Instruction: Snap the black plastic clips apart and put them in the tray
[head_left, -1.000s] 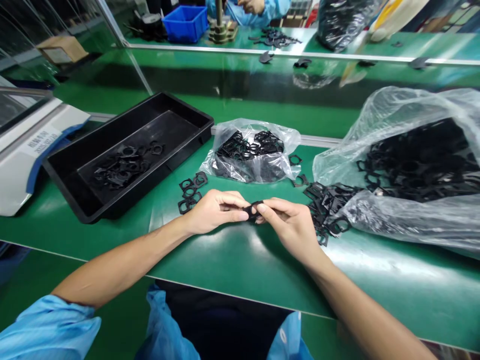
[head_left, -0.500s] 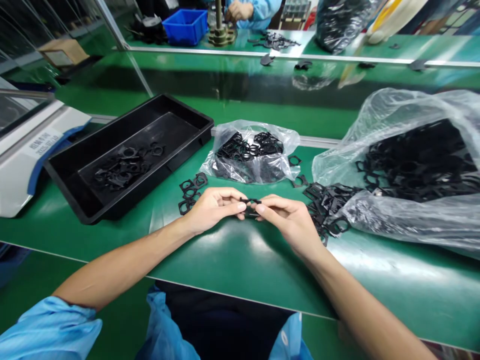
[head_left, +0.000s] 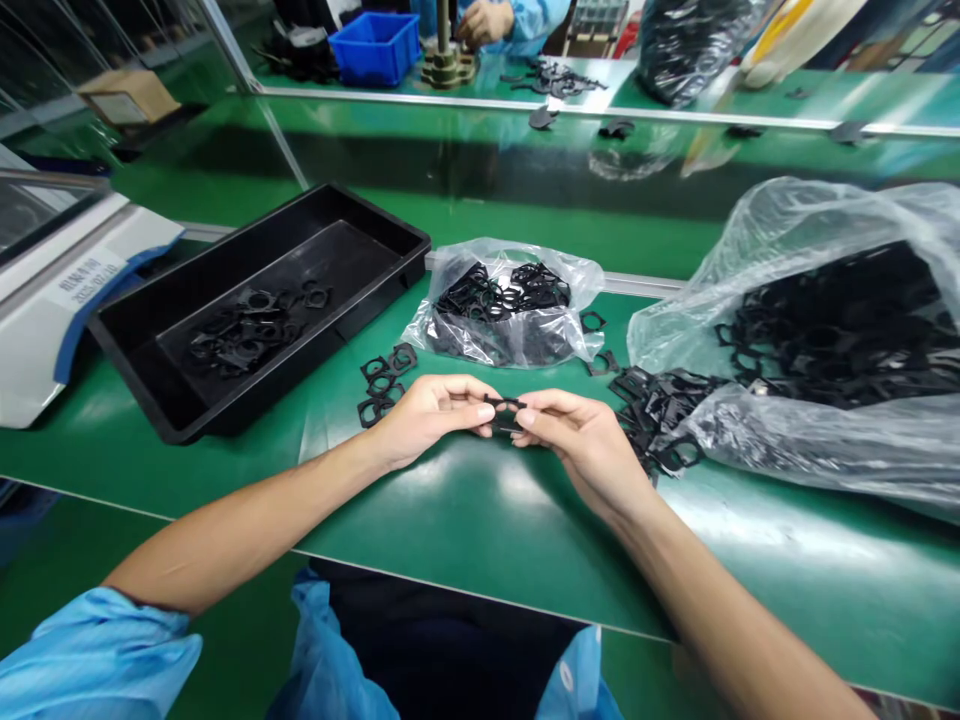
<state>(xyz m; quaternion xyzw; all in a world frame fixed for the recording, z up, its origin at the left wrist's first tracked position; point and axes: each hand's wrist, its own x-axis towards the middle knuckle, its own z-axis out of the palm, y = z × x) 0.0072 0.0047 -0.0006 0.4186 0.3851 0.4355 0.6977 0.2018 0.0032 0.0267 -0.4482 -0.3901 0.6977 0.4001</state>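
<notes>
Between my two hands is a small black plastic ring-shaped part (head_left: pixel 508 421), held up just over the green table (head_left: pixel 465 530). My left hand (head_left: pixel 439 418) pinches its left end with thumb and fingers. On the opposite end, my right hand (head_left: pixel 570 432) is closed in the same kind of pinch. The fingers cover both ends of the part. Several similar black frames (head_left: pixel 381 383) with round holes lie just beyond my left hand. Beside my right hand spreads a heap of loose black parts (head_left: pixel 656 405).
A black tray (head_left: pixel 360 300) with some parts inside stands at the left, next to a white-and-blue device (head_left: pixel 82 290). An open clear bag (head_left: pixel 517 345) of parts sits ahead; a larger bag (head_left: pixel 817 435) lies right. Across the divider are a blue bin (head_left: pixel 375 50) and a co-worker's hand (head_left: pixel 486 22).
The black part has tilted between my fingers, so its round opening now shows. My hands stay in nearly the same place, and the view has shifted slightly.
</notes>
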